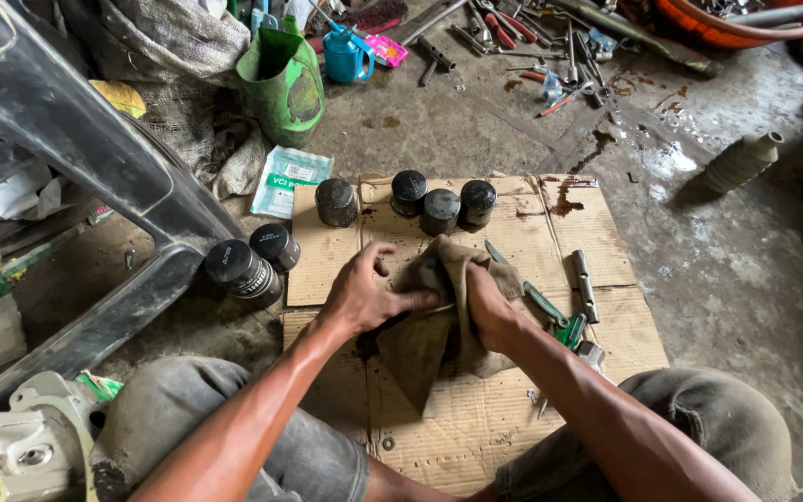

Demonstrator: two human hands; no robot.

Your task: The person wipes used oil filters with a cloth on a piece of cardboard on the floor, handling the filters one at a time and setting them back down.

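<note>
1. My left hand (362, 296) rests on a stained, olive-brown cloth rag (439, 321), fingers curled, with the fingertips pressing into its left fold.
2. My right hand (488, 307) is closed around the same rag from the right; most of its fingers are buried in the fabric, so I cannot tell what, if anything, lies inside.
3. The rag is bunched between both hands above a flattened brown cardboard sheet (597, 242). Its long axis runs roughly towards me, with a loose pointed tail hanging towards my knees.
4. The fabric looks greasy and dark at the folds, and oil blotches mark the cardboard beneath it.
5. Just right of my right hand lie a green-handled screwdriver (541, 302) and a short grey metal bar (585, 284), both angled away from me.
6. Four dark cylindrical metal cups (440, 211) stand in a row along the far edge of the cardboard, well apart from the rag.
7. Two black cylindrical canisters (243, 271) lie off the left edge, beside a dark plastic chair leg (95, 149).
8. Open cardboard shows between the rag and the far row; the near edge meets my knees.
9. On the concrete beyond, a green plastic bag (283, 84) and scattered hand tools (550, 56) are seen.
</note>
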